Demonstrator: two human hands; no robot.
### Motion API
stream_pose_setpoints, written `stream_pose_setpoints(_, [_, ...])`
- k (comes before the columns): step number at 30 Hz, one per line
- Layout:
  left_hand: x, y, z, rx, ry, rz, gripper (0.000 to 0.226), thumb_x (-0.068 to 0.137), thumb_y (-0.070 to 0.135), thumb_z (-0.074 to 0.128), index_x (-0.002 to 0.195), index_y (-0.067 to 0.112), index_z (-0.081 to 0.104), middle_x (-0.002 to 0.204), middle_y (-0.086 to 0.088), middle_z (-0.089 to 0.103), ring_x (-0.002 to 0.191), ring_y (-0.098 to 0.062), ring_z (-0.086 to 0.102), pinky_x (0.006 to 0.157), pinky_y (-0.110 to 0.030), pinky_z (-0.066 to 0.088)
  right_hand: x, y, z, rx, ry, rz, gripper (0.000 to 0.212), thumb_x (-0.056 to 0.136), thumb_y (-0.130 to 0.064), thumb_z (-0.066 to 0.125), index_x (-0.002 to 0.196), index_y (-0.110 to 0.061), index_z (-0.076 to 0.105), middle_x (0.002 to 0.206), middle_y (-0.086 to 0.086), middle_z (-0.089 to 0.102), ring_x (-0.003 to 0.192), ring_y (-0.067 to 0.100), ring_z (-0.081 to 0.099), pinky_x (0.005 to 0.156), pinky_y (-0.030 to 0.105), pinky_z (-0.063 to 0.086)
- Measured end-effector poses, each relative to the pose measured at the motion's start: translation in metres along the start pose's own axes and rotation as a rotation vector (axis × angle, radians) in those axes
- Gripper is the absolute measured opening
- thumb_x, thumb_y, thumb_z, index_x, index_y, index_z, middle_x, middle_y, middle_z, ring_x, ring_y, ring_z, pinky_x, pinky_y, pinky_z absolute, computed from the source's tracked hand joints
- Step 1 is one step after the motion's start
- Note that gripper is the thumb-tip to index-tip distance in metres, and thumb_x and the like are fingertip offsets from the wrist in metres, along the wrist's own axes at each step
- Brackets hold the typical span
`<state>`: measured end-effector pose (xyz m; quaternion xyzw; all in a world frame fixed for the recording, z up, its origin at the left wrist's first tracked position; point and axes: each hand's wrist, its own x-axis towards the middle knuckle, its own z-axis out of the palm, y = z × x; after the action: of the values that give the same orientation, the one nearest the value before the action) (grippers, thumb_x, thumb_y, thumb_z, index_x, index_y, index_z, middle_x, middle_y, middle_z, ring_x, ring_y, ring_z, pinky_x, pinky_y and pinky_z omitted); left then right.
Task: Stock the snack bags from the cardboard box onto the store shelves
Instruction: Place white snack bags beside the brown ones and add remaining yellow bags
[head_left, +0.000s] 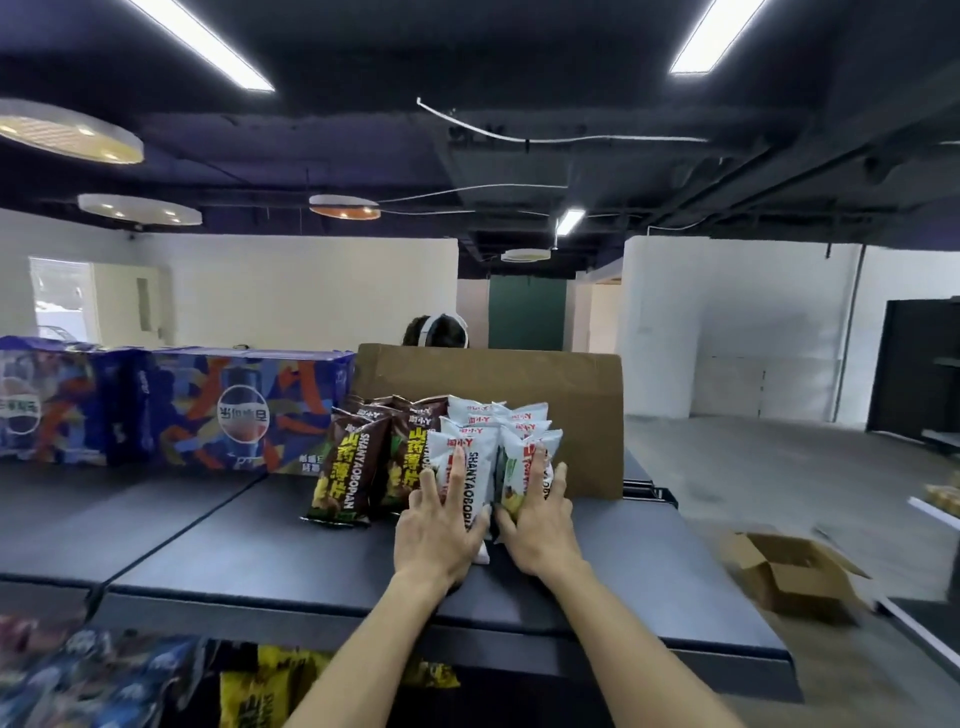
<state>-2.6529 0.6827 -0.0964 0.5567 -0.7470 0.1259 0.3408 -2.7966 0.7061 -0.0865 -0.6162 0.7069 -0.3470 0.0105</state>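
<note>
Glossy printed film on the white snack bags, light catching the creases; same shiny plastic on the brown snack bags beside them. Matt, dark, smooth top on the shelf, no glare, metal or coated board impossible to tell. Plain brown corrugated cardboard, dull and slightly fibrous, on the upright sheet behind the bags and on the open cardboard box on the floor. Shrink-wrapped, glossy printed plastic over the blue drink packs. Smooth grey floor, like sealed concrete, faint sheen.
</note>
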Motion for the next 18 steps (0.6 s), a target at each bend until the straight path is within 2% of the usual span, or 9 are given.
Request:
stream_pose_setpoints(6, [-0.003, -0.002, 0.0, -0.02, 0.028, 0.009, 0.072, 0.095, 0.052, 0.03, 0.153, 0.031, -0.007, 0.132, -0.011, 0.032, 0.1, -0.029, 0.05, 0.075, -0.039, 0.049, 0.001, 0.002, 0.007, -0.019, 0.004, 0.007, 0.102, 0.09, -0.048, 0.053, 0.149, -0.032, -0.028, 0.159, 0.018, -0.018, 0.138, 0.047, 0.019, 0.111, 0.052, 0.025])
stream_pose_setpoints(14, [-0.004, -0.004, 0.001, -0.001, 0.051, 0.022, 0.07, 0.096, 0.051, 0.027, 0.155, 0.027, -0.004, 0.136, -0.011, 0.034, 0.104, -0.024, 0.052, 0.075, -0.031, 0.049, 0.006, 0.008, 0.017, 0.041, 0.056, -0.065, 0.107, 0.087, -0.04, 0.057, 0.142, -0.043, -0.035, 0.16, 0.015, -0.011, 0.141, 0.045, 0.014, 0.111, 0.048, 0.025])
stream_pose_setpoints(18, [-0.005, -0.006, 0.005, -0.01, 0.064, 0.016, 0.07, 0.092, 0.052, 0.022, 0.154, 0.025, 0.008, 0.131, -0.013, 0.039, 0.097, -0.026, 0.056, 0.068, -0.034, 0.051, 0.007, 0.012, 0.021, 0.024, 0.071, -0.075, 0.109, 0.086, -0.038, 0.059, 0.142, -0.042, -0.034, 0.159, 0.016, -0.008, 0.14, 0.045, 0.016, 0.11, 0.048, 0.028])
